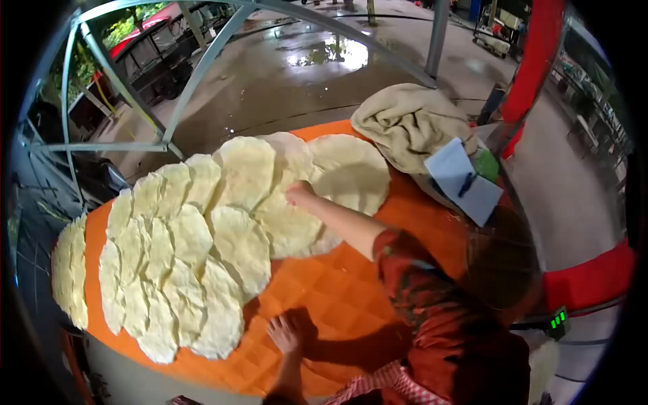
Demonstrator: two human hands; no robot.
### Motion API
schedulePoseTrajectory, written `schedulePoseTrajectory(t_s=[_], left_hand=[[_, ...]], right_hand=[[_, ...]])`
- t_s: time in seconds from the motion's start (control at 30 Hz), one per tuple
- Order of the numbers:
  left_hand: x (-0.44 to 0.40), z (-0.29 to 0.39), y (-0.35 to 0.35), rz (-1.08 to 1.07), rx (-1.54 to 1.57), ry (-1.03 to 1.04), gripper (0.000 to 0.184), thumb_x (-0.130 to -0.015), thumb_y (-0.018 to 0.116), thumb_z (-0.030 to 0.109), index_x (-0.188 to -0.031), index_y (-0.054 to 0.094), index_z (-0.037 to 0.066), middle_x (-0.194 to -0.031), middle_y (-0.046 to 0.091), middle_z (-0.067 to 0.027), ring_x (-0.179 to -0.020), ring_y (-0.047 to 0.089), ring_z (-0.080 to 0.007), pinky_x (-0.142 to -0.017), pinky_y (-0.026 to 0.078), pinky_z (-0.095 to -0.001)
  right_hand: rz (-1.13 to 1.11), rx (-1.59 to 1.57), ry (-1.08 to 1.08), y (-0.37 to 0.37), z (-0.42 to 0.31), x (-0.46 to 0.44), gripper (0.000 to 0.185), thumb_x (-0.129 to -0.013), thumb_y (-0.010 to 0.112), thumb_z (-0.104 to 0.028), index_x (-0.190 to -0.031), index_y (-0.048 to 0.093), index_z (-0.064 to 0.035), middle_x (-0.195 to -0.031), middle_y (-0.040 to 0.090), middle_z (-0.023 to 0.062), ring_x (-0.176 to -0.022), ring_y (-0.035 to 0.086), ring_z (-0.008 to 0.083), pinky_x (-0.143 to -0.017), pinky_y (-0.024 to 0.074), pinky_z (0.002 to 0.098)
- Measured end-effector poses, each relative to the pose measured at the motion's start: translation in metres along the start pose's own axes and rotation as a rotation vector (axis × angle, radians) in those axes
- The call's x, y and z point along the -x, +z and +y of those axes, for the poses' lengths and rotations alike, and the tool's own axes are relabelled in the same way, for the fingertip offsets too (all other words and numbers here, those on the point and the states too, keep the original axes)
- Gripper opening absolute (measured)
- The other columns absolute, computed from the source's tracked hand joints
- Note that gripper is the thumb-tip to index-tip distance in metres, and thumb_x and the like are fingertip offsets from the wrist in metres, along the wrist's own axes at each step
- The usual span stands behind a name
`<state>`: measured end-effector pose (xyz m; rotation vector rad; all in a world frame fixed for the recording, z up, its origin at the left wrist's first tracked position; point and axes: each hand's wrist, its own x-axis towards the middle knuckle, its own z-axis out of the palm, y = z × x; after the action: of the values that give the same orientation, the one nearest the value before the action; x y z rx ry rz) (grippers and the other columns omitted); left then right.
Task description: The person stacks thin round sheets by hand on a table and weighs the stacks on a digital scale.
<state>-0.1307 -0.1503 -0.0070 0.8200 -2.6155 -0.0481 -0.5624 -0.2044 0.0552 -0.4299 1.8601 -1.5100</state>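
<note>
Many thin, pale round flatbreads lie in overlapping rows on an orange quilted cloth. My right hand reaches out over the far rows. Its fingers are curled closed at the edge of one flatbread, where several sheets overlap; the fingertips are partly hidden. Closer to me, my left hand rests on the cloth with its fingers apart and nothing in it. It lies just right of the nearest flatbreads.
A crumpled beige cloth sits at the far right edge, beside an open notebook with a dark pen on it. A metal frame stands beyond the table. Another stack of flatbreads is at the far left.
</note>
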Motion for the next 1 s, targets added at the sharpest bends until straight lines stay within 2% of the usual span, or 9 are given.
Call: schedulePoseTrajectory(t_s=[0.1, 0.27, 0.37, 0.5, 0.63, 0.77, 0.87, 0.93, 1.0], left_hand=[[-0.004, 0.001, -0.001, -0.067, 0.033, -0.009, 0.02, -0.081, 0.06, 0.021, -0.09, 0.055, 0.004, -0.089, 0.049, -0.0174, -0.088, 0.047, -0.0382, -0.076, 0.04, -0.0489], [-0.007, 0.002, -0.005, -0.168, 0.067, -0.052, 0.017, -0.079, 0.059, 0.015, -0.089, 0.053, 0.003, -0.09, 0.049, -0.0174, -0.087, 0.047, -0.0376, -0.075, 0.039, -0.0503], [-0.008, 0.002, -0.004, -0.188, 0.085, -0.052, 0.015, -0.079, 0.058, 0.014, -0.088, 0.051, 0.003, -0.092, 0.05, -0.0186, -0.087, 0.046, -0.0389, -0.075, 0.038, -0.0521], [-0.006, 0.002, -0.001, -0.207, 0.043, -0.046, 0.015, -0.081, 0.057, 0.015, -0.088, 0.05, 0.004, -0.092, 0.049, -0.019, -0.087, 0.045, -0.0397, -0.077, 0.038, -0.0527], [-0.003, 0.001, 0.001, -0.203, 0.051, -0.044, 0.014, -0.082, 0.056, 0.015, -0.088, 0.051, 0.003, -0.092, 0.049, -0.0193, -0.087, 0.045, -0.0393, -0.078, 0.037, -0.0524], [-0.007, 0.006, -0.006, -0.235, 0.04, -0.081, 0.015, -0.082, 0.056, 0.016, -0.089, 0.053, 0.003, -0.093, 0.048, -0.0196, -0.088, 0.044, -0.0391, -0.078, 0.037, -0.0519], [-0.008, 0.005, -0.005, -0.216, 0.075, -0.072, 0.016, -0.082, 0.056, 0.016, -0.09, 0.053, 0.002, -0.094, 0.048, -0.0202, -0.089, 0.044, -0.0395, -0.079, 0.037, -0.0518], [-0.009, 0.006, -0.007, -0.204, 0.095, -0.067, 0.016, -0.082, 0.056, 0.015, -0.09, 0.052, 0.002, -0.095, 0.048, -0.0202, -0.089, 0.044, -0.0394, -0.079, 0.037, -0.0515], [-0.008, 0.006, -0.009, -0.213, 0.076, -0.074, 0.016, -0.081, 0.056, 0.015, -0.09, 0.053, 0.002, -0.095, 0.049, -0.0202, -0.089, 0.045, -0.0392, -0.079, 0.037, -0.0514]], right_hand=[[0.508, 0.11, -0.124, 0.056, 0.004, -0.091, 0.041, -0.071, 0.069, -0.034, -0.088, 0.061, 0.0024, -0.087, 0.066, 0.0184, -0.076, 0.065, 0.0324, -0.067, 0.0522, 0.0395], [0.44, 0.01, 0.107, 0.083, -0.012, -0.145, 0.038, -0.072, 0.064, -0.024, -0.098, 0.063, 0.004, -0.099, 0.066, 0.0234, -0.095, 0.064, 0.0362, -0.079, 0.0506, 0.0413], [0.556, 0.197, -0.063, 0.039, -0.01, -0.137, 0.036, -0.073, 0.062, -0.023, -0.1, 0.063, 0.0004, -0.097, 0.067, 0.0224, -0.092, 0.065, 0.0365, -0.077, 0.0508, 0.0418], [0.549, 0.553, -0.019, -0.048, 0.0, -0.083, 0.046, -0.075, 0.065, -0.035, -0.112, 0.059, -0.0101, -0.115, 0.057, 0.0163, -0.102, 0.06, 0.0336, -0.083, 0.05, 0.0423], [0.656, 0.52, 0.165, -0.051, -0.009, -0.109, 0.053, -0.076, 0.066, -0.037, -0.116, 0.055, -0.0042, -0.121, 0.051, 0.0161, -0.105, 0.057, 0.0336, -0.086, 0.049, 0.0433], [0.204, 0.359, 0.12, -0.094, -0.005, -0.157, 0.052, -0.077, 0.06, -0.025, -0.124, 0.05, -0.0039, -0.132, 0.043, 0.0201, -0.112, 0.052, 0.0413, -0.092, 0.0454, 0.0477], [0.338, 0.054, 0.048, -0.094, 0.035, -0.229, 0.034, -0.072, 0.068, -0.027, -0.094, 0.068, -0.0011, -0.092, 0.069, 0.0165, -0.088, 0.066, 0.0302, -0.081, 0.0509, 0.0387], [0.302, 0.374, 0.257, -0.102, 0.025, -0.233, 0.038, -0.072, 0.069, -0.029, -0.097, 0.067, -0.0005, -0.095, 0.069, 0.0144, -0.089, 0.066, 0.0293, -0.082, 0.0509, 0.0381], [0.736, 0.711, 0.267, -0.074, -0.015, -0.167, 0.043, -0.068, 0.074, -0.032, -0.098, 0.067, -0.0004, -0.097, 0.069, 0.0135, -0.09, 0.066, 0.0265, -0.085, 0.0506, 0.035]])
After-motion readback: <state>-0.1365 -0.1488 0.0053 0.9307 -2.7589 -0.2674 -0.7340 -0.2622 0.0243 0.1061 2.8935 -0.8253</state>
